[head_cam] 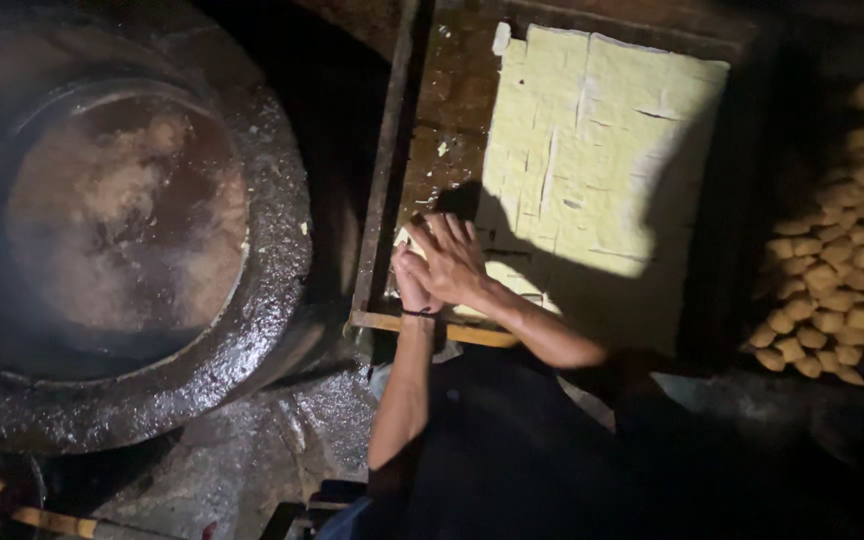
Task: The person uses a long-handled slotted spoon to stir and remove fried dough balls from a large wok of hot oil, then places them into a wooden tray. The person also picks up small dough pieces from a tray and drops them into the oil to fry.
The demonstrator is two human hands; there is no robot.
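Your right hand (455, 258) lies fingers spread over your left hand (410, 282), both pressed around pale tofu pieces (414, 240) at the tray's near-left corner. The wooden tray (452, 110) has bare board to the left; the scored cream tofu slab (602, 140) fills its right.

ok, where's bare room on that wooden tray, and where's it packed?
Free: the dark strip of the wooden tray between its left rail and the sheet of cut pale blocks. Crowded: the tray's near-left corner, where the left hand and right hand overlap on blocks. The pile of fried pieces fills the right; the steaming wok takes the left.
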